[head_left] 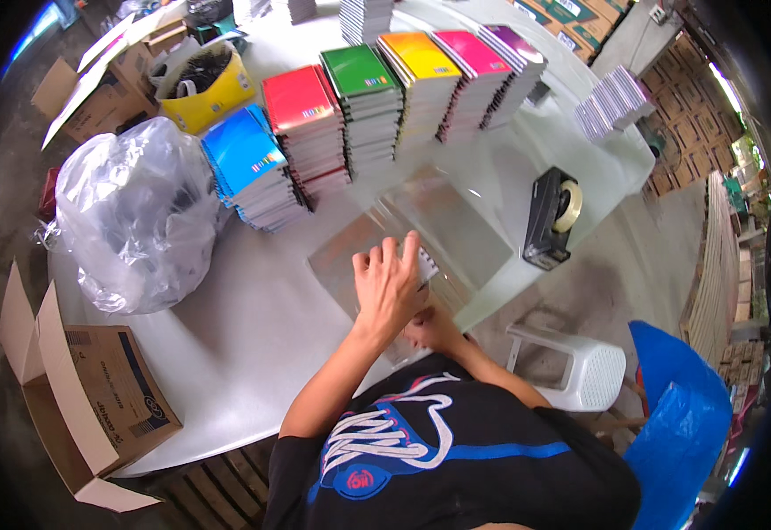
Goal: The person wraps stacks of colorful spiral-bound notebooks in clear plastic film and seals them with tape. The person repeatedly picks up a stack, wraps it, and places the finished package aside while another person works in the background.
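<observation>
My left hand [387, 287] is bent over a spiral-bound notebook [427, 265], its fingers curled on the top. Only a pale corner and some black coils of the notebook show beside the fingers. Just below and to the right, my right hand [431, 329] is partly covered by the left wrist. Its fingers look curled in, and what they grip is hidden. Under and beyond both hands, clear plastic sheets or bags [469, 225] lie flat on the white table [235, 353].
Behind stand notebook stacks topped blue [242, 152], red [301, 97], green [360, 71], yellow [417, 55], pink [472, 53] and purple [513, 44]. A tape dispenser [544, 216] sits right; a stuffed plastic bag [133, 212] and open carton [107, 380] left; a white stool [580, 371] lower right.
</observation>
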